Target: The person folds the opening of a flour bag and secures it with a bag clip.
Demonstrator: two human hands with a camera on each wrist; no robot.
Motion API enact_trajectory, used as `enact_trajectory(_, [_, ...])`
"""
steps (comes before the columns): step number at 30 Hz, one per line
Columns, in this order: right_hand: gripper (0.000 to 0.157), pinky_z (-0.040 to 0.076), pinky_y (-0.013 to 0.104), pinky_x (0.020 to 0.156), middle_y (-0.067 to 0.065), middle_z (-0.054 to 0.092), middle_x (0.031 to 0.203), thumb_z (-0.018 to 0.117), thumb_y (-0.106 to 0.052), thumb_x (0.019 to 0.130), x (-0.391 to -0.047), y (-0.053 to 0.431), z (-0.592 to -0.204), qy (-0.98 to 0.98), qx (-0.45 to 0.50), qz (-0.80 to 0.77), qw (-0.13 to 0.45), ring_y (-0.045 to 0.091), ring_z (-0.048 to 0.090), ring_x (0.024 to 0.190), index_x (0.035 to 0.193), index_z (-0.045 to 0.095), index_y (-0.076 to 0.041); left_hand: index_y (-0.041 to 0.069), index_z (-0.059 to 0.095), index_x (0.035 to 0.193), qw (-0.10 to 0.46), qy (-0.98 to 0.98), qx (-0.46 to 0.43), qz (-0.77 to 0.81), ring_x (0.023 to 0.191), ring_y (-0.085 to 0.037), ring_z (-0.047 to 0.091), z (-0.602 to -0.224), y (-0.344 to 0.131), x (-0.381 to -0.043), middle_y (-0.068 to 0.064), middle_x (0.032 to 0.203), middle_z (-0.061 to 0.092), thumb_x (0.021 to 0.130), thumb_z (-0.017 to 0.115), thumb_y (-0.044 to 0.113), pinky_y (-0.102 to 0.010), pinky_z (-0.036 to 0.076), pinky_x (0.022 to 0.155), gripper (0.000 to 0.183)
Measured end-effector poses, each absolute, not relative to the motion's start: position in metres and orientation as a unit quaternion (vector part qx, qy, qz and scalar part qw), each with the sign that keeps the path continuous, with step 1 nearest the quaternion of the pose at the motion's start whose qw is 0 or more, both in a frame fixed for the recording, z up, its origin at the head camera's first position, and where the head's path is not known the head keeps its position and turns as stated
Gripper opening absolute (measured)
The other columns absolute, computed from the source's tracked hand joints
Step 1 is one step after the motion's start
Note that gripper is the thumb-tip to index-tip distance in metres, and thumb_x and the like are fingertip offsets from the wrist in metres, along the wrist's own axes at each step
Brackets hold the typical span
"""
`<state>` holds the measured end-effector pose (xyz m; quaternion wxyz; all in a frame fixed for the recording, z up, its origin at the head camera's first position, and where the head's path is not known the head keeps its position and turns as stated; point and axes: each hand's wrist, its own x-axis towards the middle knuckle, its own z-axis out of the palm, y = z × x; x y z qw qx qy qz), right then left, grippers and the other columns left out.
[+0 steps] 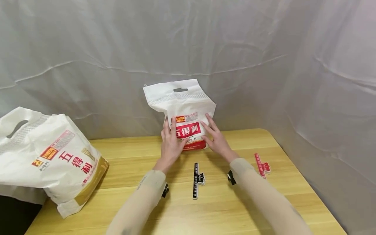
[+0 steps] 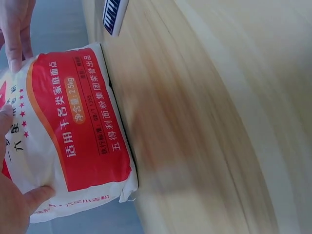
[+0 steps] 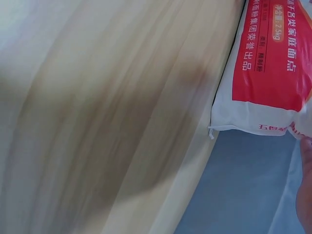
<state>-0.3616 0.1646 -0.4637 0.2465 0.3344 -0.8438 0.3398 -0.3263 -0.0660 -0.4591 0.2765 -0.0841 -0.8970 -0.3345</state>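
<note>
A white flour bag (image 1: 191,104) with red printing stands at the back of the table, its top with the handle slot leaning against the grey curtain. My left hand (image 1: 171,145) rests on its left front, fingers extended upward. On the right front and side lies my right hand (image 1: 218,142), fingers spread and mostly straight. In the left wrist view, the left thumb presses the lower front of the bag (image 2: 83,117), and the right hand (image 2: 17,29) touches the opposite side. The right wrist view catches a right-hand finger (image 3: 305,190) at the bag's side edge.
A second white flour bag (image 1: 66,160) with a gold base leans at the table's left. A black piano-key clip (image 1: 195,181) lies mid-table between my forearms, and a red clip (image 1: 261,165) lies right of my right sleeve. The grey curtain (image 1: 117,65) hangs along the wooden table's (image 1: 126,153) back.
</note>
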Motion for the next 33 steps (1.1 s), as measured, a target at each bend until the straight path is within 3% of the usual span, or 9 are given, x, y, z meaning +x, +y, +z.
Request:
enact_trajectory(14, [0.067,0.049,0.048,0.106,0.01,0.012,0.174,0.074,-0.005,0.096,-0.359,0.17,-0.467,-0.853,0.314,0.326,0.259,0.04,0.033,0.152,0.156,0.045,-0.004,0.03,0.006,0.168,0.265,-0.896,-0.102,-0.342,0.14,-0.042,0.038,-0.459,-0.065,-0.331,-0.009,0.174,0.004,0.079,0.092,0.028,-0.052,0.06,0.08,0.125])
enact_trajectory(22, [0.063,0.048,0.051,0.108,0.008,0.012,0.175,0.067,-0.008,0.1,-0.352,0.172,-0.467,-0.866,0.293,0.314,0.256,0.037,0.033,0.152,0.158,0.042,-0.005,0.034,0.001,0.168,0.24,-0.894,-0.124,-0.359,0.149,-0.047,0.029,-0.458,-0.067,-0.325,-0.015,0.174,-0.004,0.086,0.086,0.02,-0.057,0.053,0.099,0.119])
enact_trajectory(25, [0.062,0.042,0.054,0.113,0.008,0.012,0.174,0.065,-0.01,0.101,-0.349,0.173,-0.467,-0.867,0.288,0.312,0.261,0.037,0.031,0.153,0.158,0.041,-0.005,0.032,0.002,0.168,0.241,-0.893,-0.123,-0.359,0.152,-0.046,0.027,-0.457,-0.068,-0.321,-0.016,0.173,-0.004,0.088,0.084,0.019,-0.055,0.054,0.098,0.115])
enact_trajectory(30, [0.06,0.032,0.057,0.12,0.01,0.016,0.173,0.064,-0.013,0.101,-0.348,0.173,-0.466,-0.856,0.284,0.321,0.291,0.037,0.028,0.155,0.157,0.044,-0.005,0.023,0.013,0.169,0.282,-0.883,-0.127,-0.353,0.152,-0.043,0.029,-0.452,-0.071,-0.313,-0.015,0.173,-0.001,0.088,0.083,0.016,-0.046,0.062,0.079,0.107])
enact_trajectory(33, [0.06,0.033,0.058,0.119,0.012,0.021,0.172,0.065,-0.013,0.099,-0.347,0.174,-0.465,-0.844,0.279,0.331,0.317,0.037,0.031,0.153,0.155,0.046,-0.006,0.018,0.019,0.167,0.318,-0.87,-0.138,-0.351,0.154,-0.041,0.026,-0.447,-0.073,-0.311,-0.013,0.174,0.001,0.089,0.082,0.014,-0.046,0.061,0.083,0.101])
